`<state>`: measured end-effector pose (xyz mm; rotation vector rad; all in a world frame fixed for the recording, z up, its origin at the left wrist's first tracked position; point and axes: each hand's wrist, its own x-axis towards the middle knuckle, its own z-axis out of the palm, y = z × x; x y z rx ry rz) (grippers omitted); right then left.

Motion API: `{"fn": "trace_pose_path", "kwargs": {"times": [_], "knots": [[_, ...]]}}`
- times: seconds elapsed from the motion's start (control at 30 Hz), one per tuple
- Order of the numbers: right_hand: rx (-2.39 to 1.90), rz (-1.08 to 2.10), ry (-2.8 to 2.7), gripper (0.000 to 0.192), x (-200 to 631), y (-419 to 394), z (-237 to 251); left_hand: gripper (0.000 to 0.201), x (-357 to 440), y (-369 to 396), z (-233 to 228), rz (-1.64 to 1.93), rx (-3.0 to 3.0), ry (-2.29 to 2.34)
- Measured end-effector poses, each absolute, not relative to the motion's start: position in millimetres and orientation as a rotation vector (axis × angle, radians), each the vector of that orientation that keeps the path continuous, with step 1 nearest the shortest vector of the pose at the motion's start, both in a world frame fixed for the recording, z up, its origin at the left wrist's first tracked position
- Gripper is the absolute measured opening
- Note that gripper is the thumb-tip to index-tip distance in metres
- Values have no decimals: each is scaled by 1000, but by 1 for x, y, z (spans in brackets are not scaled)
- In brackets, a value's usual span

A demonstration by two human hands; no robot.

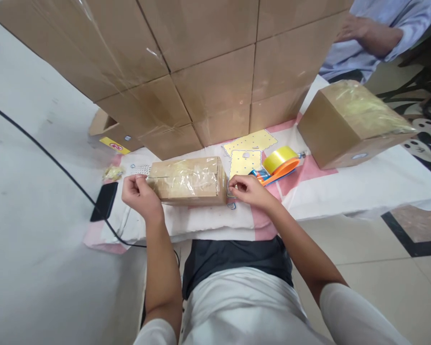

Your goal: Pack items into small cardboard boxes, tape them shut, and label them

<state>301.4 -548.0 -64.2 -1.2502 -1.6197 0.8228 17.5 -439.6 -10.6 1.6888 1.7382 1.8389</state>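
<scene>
A small cardboard box (187, 179) lies lengthwise on the cloth-covered table, with clear shiny tape across its top. At its left end is my left hand (141, 195), thumb and fingertips pressed together; what they pinch, if anything, is too small to make out. My right hand (250, 190) is by the opposite end, its fingers curled closed next to the box edge, and I cannot see what is between them. Just beyond my right hand, a tape dispenser (282, 167) with an orange frame holds a yellowish roll of tape (280, 159).
Stacked cartons (215, 91) rise behind the box. Yellow dotted cards (244, 163) lie near the tape. A larger taped carton (348, 124) stands at right, a phone (105, 201) at left beside a black cable (53, 160). Another person's arm (377, 38) shows at upper right.
</scene>
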Motion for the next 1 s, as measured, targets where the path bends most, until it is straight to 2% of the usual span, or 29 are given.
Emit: {"fn": "trace_pose_path", "kwargs": {"times": [0.27,0.47,0.6,0.77,1.0], "knots": [[-1607,538,-2187,26,298,-589,-64,16,18,-442,-12,1822,1691,1769],[-1595,409,-2184,17,289,-587,-73,16,19,-444,-11,1794,1688,1830],[-1572,485,-2017,20,285,-587,-73,16,20,-443,-11,1838,1685,1782],[-1614,674,-1532,14,275,-586,-82,16,20,-444,-11,1843,1673,1777],[-1647,410,-1241,15,254,-569,-77,15,18,-442,-14,1840,1681,1777]]}}
